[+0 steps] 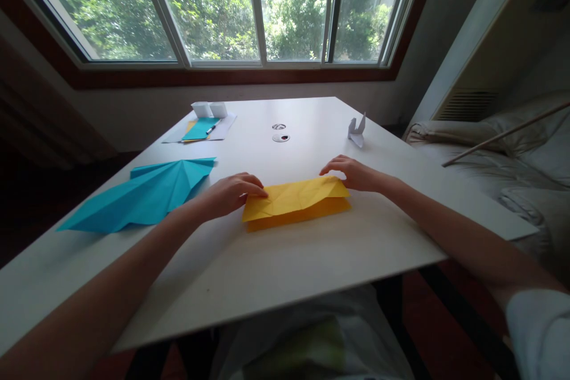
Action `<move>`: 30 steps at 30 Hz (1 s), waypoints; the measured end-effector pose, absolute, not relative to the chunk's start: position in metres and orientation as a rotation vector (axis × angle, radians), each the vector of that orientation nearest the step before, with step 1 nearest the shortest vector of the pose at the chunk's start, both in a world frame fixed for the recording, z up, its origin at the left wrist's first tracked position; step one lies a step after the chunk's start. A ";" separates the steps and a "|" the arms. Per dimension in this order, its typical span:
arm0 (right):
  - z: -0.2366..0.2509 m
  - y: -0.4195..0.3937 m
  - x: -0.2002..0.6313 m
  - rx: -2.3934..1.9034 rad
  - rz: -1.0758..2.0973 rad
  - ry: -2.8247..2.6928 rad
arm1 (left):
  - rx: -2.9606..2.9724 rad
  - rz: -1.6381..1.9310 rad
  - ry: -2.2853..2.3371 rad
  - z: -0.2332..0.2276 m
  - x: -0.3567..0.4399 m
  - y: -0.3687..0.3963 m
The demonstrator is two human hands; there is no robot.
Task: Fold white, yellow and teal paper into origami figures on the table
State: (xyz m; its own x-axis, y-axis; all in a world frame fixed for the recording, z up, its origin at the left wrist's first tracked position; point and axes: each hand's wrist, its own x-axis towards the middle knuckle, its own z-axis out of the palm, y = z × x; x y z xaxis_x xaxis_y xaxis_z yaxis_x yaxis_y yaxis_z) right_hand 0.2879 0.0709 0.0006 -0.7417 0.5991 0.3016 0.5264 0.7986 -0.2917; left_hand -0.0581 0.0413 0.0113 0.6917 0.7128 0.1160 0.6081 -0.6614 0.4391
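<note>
We kept one large blue folded sheet off to the left, clear of our work. Our left hand lay flat with fingers pressing the left end of the single yellow folded paper, gripping nothing, and our right hand pressed its right corner the same way, so the fold stayed put at the table centre. One white paper figure stood beyond.

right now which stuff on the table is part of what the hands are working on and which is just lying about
In hand:
- yellow folded paper, left hand and right hand pressing on its ends

Lying about:
- blue folded paper
- small white paper figure
- stack of sheets with a pen
- two white boxes
</note>
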 end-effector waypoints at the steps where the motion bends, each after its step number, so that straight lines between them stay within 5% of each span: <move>1: 0.002 0.069 0.287 -0.795 0.295 -2.627 | 2.559 0.345 1.034 0.012 -0.058 0.041; 17: 0.012 0.059 0.285 -0.743 0.703 -2.810 | 2.490 0.198 1.160 0.017 -0.060 0.038; 30: -0.004 0.032 0.241 -0.882 0.080 -2.749 | 2.713 0.257 1.374 -0.001 0.003 0.004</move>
